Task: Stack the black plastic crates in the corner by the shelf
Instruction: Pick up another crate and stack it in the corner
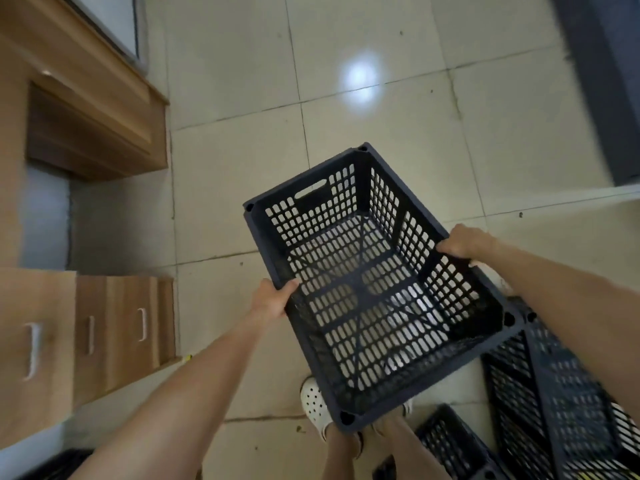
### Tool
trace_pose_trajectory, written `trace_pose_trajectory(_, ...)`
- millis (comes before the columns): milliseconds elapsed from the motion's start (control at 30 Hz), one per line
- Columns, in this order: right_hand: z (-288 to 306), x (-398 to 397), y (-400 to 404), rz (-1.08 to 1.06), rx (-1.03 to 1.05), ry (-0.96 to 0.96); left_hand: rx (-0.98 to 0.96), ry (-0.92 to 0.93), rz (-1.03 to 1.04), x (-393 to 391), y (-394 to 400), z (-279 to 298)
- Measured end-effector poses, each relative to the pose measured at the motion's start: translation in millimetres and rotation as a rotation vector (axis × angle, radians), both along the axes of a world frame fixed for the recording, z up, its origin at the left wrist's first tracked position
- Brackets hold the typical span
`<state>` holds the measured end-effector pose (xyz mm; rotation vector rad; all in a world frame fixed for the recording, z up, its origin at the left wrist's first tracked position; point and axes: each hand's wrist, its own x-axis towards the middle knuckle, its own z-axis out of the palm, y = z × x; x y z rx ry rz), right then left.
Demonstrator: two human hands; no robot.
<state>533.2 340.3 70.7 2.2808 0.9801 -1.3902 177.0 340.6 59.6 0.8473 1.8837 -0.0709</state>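
Observation:
I hold a black perforated plastic crate [367,282] above the tiled floor, open side up and turned at an angle. My left hand [273,299] grips its left long rim and my right hand [465,242] grips its right long rim. Two more black crates lie at the lower right: a large one [561,389] just right of the held crate and a smaller part of another crate [450,445] near my legs.
A wooden desk [90,109] stands at the upper left, with a wooden drawer unit [114,330] below it on the left. A dark panel [609,81] fills the upper right. My feet in white clogs [315,403] stand under the crate on pale floor tiles [381,98].

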Motion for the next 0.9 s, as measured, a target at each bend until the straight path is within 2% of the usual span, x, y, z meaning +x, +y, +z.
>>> trace_pose_trajectory(100, 38, -22, -19, -0.069, -0.069, 0.110, 0.022, 0.041, -0.129, -27, -2, 50)
trace_pose_trajectory(233, 104, -58, -39, -0.050, -0.059, 0.133, 0.074, 0.049, -0.215, -60, 0, 136)
trace_pose_trajectory(400, 192, -101, -48, -0.083, -0.018, 0.233, 0.121, 0.213, -0.378, -105, 4, 229)
trace_pose_trajectory(500, 225, -115, -51, -0.140, -0.029, 0.351, 0.186, 0.256, -0.423, -123, 0, 269)
trace_pose_trajectory(567, 240, -122, -52, -0.134, 0.003, 0.360, 0.196, 0.293, -0.421, -134, -4, 288)
trace_pose_trajectory(700, 260, -134, -51, 0.148, 0.198, 0.100, 0.214, 0.373, -0.356, -151, -13, 318)
trace_pose_trajectory(900, 302, -137, -14, 0.336, 0.233, 0.173, 0.313, 0.536, -0.188, -157, -29, 369)
